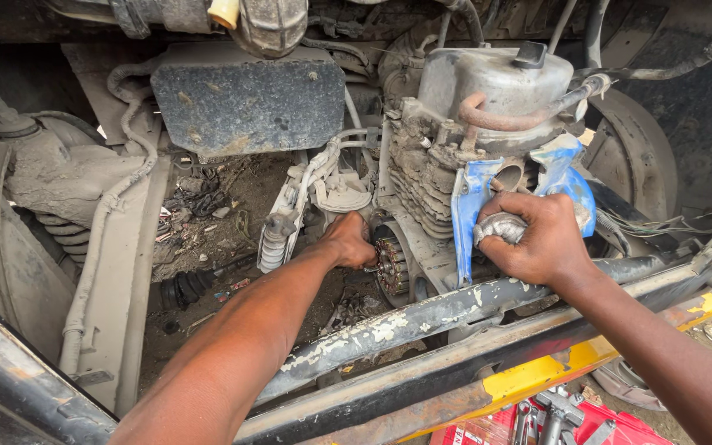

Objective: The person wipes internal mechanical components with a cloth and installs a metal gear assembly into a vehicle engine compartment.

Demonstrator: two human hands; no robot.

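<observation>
Engine [430, 165], caked in grey dust with finned sides and a torn blue cover, sits inside the frame's right half. Left hand [348, 241] curls closed near the coil-ringed stator [391, 262]; what it holds is hidden. Right hand [537, 239] grips a grey rag [500, 227].

the rag [500, 227] in the right hand [537, 239] is dirty grey-white. just above that hand, torn plastic [467, 206] is bright blue. beside the left hand [348, 241], the stator [391, 264] looks copper-brown, perhaps rusty. below both hands, the bar [422, 317] is black with flaking white paint; the frame rail [537, 375] shows yellow.
</observation>
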